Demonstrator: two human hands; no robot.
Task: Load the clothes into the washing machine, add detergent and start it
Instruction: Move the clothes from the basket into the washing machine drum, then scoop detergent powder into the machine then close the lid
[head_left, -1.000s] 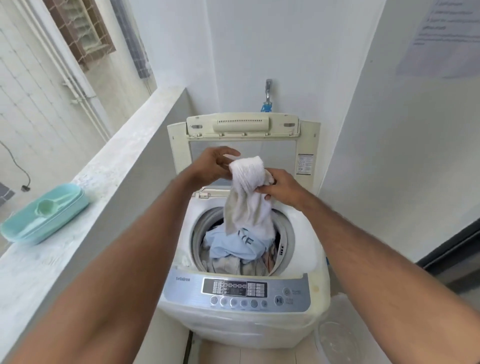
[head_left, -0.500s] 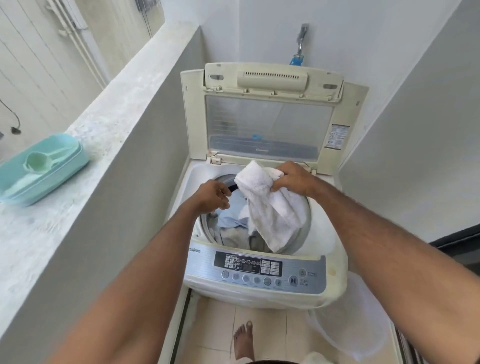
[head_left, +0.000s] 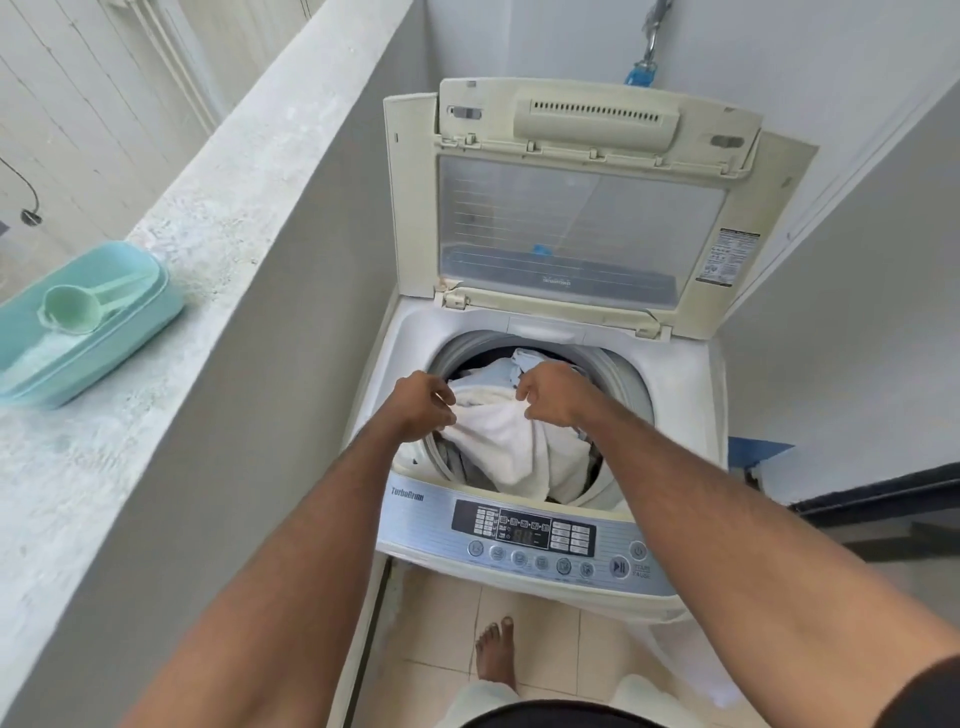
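The cream-white top-loading washing machine (head_left: 545, 519) stands in a narrow corner with its hinged lid with a clear window (head_left: 576, 218) propped upright at the back. Left of the machine runs a rough grey concrete ledge (head_left: 171, 291), and on it, well apart from the machine, sits a pale turquoise plastic detergent box (head_left: 78, 332) with a mint-green scoop (head_left: 72, 310) lying in it on the white powder. Along the machine's front edge is the silver-blue control panel (head_left: 524, 535), its small display lit.

Inside the round drum opening (head_left: 623, 374) lies a heap of clothes: pale blue and grey pieces underneath, and a white towel-like cloth (head_left: 509, 441) on top, draped towards the front rim. The left hand (head_left: 423, 408) has its fingers curled and pinching the cloth's left edge; the right hand (head_left: 553, 392) has its fingers curled at the cloth's upper edge, though whether they actually grip it I cannot tell.

By my reckoning the loading is nearly finished, with this cloth going in. Detergent seems untouched in its box, the lid is open, and starting the wash remains.
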